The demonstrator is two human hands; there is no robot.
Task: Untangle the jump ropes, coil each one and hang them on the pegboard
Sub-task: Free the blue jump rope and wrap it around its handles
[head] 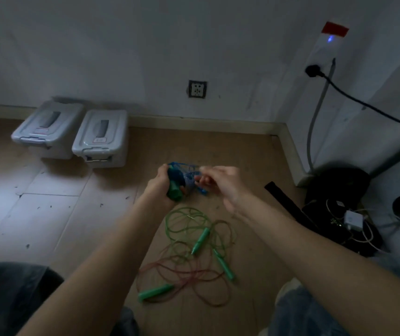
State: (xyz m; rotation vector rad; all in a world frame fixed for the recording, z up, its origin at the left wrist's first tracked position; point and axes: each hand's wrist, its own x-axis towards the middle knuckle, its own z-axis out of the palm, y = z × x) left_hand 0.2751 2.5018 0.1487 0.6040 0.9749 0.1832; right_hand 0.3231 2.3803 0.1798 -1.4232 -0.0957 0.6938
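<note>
Gripping a bundle of green plastic jump-rope handles (pixel 175 187) with thin blue cord (pixel 187 174) wound about them, the left hand (pixel 161 184) is closed round the handles, held above the wooden floor (pixel 56 214). Right hand (pixel 220 183) sits just beside the bundle; motion-blurred, fingers (pixel 202 180) loosely curled at the blue cord, whether it pinches a strand cannot be told. Both bare forearms reach forward from the bottom edge.

On the floor below the hands: a loose tangle of thin green cord (pixel 184 223) overlapping thin red cord (pixel 194 275), with three green handles (pixel 223 265) lying among the loops.

Two grey lidded plastic boxes (pixel 101 138) stand side by side against the white wall (pixel 145 44), left of the hands. A wall socket (pixel 197 89) sits above the skirting. Dark bag and cables (pixel 339 214) heaped in the right corner
</note>
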